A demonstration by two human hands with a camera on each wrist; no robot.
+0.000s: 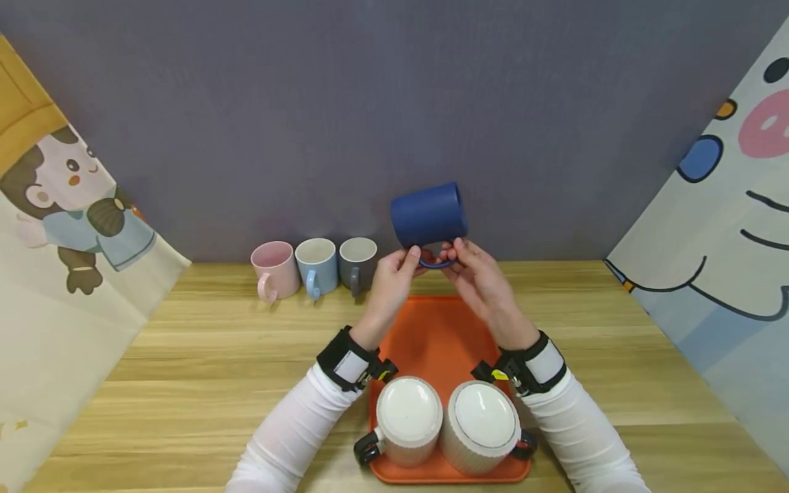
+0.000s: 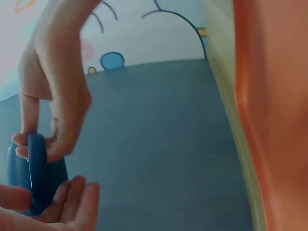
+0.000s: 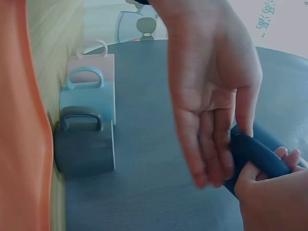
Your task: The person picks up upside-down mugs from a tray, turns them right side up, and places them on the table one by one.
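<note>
Dark blue mug (image 1: 425,213) is up off the surface (image 1: 216,356), on its side and slightly tilted, handle (image 1: 437,264) down. In the head view it shows beyond the far edge of the orange tray (image 1: 437,335), against the grey wall (image 1: 370,123). Which end is the mouth, we can't tell.

We have both hands on the handle: left hand (image 1: 390,284) grips its left part with thumb and fingers, right hand (image 1: 483,284) pinches the right part, its other fingers fairly straight.

Left of that, near the wall, we see three upright mugs side by side, mouths up, handles toward us: pink mug (image 1: 281,275), light blue mug (image 1: 324,272), dark grey mug (image 1: 366,270).

On the tray's near end we have two ribbed off-white mugs, flat round ends up, close together: left ribbed mug (image 1: 409,419) with black handle pointing left, right ribbed mug (image 1: 481,424) with black handle pointing right. Cartoon panels (image 1: 727,226) flank the surface both sides
</note>
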